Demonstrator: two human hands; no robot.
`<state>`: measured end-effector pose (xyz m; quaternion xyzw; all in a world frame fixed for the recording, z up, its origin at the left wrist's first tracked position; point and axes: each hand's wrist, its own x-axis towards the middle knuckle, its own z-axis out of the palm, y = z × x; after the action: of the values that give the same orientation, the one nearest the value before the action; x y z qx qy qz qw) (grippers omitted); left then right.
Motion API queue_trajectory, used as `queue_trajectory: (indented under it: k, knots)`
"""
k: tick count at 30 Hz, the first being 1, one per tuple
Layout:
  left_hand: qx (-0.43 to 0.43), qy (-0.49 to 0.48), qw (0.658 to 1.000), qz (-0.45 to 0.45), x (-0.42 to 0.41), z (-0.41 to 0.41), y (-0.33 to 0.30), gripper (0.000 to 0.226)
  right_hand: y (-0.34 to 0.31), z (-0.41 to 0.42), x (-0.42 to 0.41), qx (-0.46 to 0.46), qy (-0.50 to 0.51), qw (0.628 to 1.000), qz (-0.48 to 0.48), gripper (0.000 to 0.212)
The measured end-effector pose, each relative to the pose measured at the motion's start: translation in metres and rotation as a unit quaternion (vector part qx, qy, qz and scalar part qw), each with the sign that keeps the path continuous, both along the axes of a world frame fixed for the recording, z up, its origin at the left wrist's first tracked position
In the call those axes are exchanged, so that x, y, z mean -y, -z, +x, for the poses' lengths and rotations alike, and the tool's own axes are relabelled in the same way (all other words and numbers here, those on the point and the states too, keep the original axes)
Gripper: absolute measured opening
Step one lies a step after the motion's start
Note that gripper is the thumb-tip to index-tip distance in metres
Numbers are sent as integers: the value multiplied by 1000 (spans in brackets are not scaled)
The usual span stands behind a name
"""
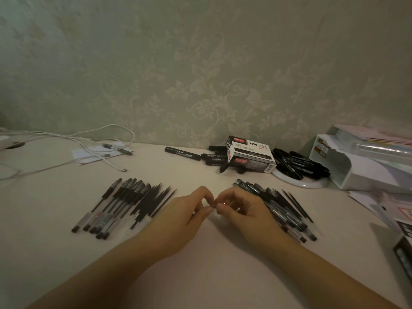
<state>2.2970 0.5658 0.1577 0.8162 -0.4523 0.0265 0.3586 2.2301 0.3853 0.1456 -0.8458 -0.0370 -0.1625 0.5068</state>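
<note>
My left hand (186,216) and my right hand (242,210) meet at the middle of the table, fingertips together. Between them they pinch a small dark pen part (213,205), most of it hidden by the fingers. A row of black gel pens and loose refills (124,206) lies to the left of my left hand. Another heap of black pens and refills (283,207) lies under and beyond my right wrist.
At the back stand a marker box (250,156) printed 1120 and black markers (301,162), some on a white plate (299,182). White cables (89,141) lie at back left. A white paper tray (356,166) and papers fill the right edge.
</note>
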Motion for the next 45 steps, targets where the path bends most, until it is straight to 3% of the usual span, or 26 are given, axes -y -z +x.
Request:
queue_trajectory:
  k: [3, 7, 10, 15, 23, 26, 29, 34, 37, 45]
  knots:
    - [-5, 8, 1000, -7, -1, 1, -1, 13, -1, 0, -1, 11, 13, 999, 28, 14]
    - [7, -4, 1000, -15, -3, 3, -2, 18, -1, 3, 3, 27, 107, 991, 70, 13]
    - [8, -21, 1000, -13, -4, 5, -1, 20, 0, 1, 2, 16, 152, 988, -1, 13]
    - [-4, -34, 999, -9, -4, 6, -1, 22, 1, -3, -6, 16, 111, 976, -188, 11]
    - [-57, -31, 997, -33, -3, 6, 1, 26, 4, 0, -5, 18, 112, 971, -211, 5]
    - [-73, -35, 996, -44, -2, 7, 2, 31, 2, -1, -7, 23, 121, 977, -172, 14]
    - [-91, -25, 992, -79, 0, 7, 1, 35, -4, -3, -10, 46, 138, 986, -80, 9]
    - [-97, 10, 988, -120, 4, 1, 1, 40, -12, -5, -22, -12, 25, 993, 115, 12]
    - [-65, 5, 991, -114, 5, 0, 1, 40, -12, -5, -23, -34, 25, 976, 212, 13]
    - [-20, 3, 996, -87, 6, -2, -2, 42, -8, -2, -17, -52, 24, 960, 275, 15]
